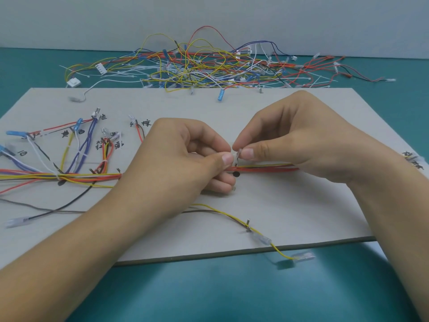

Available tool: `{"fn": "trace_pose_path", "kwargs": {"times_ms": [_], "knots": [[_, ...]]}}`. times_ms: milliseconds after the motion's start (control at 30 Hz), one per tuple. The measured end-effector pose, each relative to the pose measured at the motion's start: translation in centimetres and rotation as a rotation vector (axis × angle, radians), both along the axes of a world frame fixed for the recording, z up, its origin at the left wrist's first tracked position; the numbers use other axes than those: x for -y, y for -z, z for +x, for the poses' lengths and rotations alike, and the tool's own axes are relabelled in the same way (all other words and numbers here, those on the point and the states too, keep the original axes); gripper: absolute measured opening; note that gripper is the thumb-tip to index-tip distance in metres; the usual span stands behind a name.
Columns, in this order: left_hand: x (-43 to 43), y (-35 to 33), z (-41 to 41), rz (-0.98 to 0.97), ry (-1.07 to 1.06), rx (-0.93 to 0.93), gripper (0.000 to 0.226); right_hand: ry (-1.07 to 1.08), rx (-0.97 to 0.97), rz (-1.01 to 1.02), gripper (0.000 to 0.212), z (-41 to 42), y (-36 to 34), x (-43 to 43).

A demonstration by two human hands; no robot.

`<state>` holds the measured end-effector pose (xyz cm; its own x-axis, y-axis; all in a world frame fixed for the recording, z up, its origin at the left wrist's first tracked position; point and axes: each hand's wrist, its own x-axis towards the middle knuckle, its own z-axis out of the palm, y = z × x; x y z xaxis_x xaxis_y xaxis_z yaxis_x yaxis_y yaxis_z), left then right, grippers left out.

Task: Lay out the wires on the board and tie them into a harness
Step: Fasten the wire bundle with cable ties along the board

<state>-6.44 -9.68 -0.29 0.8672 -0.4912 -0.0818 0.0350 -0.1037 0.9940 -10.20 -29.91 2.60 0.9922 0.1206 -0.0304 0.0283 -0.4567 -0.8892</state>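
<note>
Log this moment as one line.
step: tying; left hand: pinches white plastic cable tie; right hand: pinches it; multicoloured wire bundle: on grey cardboard board

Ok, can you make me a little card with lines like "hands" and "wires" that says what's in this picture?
left hand: pinches the white tie, likely a cable tie, over the wire bundle
right hand: pinches the same white tie from the other side
wire bundle: red, yellow, white and dark wires lying across the board
board: grey, flat on the teal table
yellow wire: runs off the board's near edge
wire pile: tangled, behind the board
</note>
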Motion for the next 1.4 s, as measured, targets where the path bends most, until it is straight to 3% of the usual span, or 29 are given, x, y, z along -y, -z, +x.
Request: {"fn": "trace_pose_path", "kwargs": {"times_ms": [733, 1033, 1200, 1400], "knots": [[0.1, 0.0, 0.0, -0.051, 0.000, -0.012, 0.011, -0.032, 0.019, 0.006, 0.012, -0.2, 0.0, -1.0], [0.0, 0.0, 0.2, -0.081, -0.008, 0.010, 0.011, 0.041, 0.039, 0.167, 0.026, -0.1, -0.1, -1.3], [-0.1, 0.1, 0.1, -0.038, 0.004, 0.100, 0.006, 0.104, 0.092, 0.172, 0.030, 0.0, 0.1, -2.0], [-0.3, 0.0, 0.1, 0.144, -0.030, 0.209, 0.012, 0.144, 0.149, 0.165, 0.024, 0.2, 0.2, -2.3]]}}
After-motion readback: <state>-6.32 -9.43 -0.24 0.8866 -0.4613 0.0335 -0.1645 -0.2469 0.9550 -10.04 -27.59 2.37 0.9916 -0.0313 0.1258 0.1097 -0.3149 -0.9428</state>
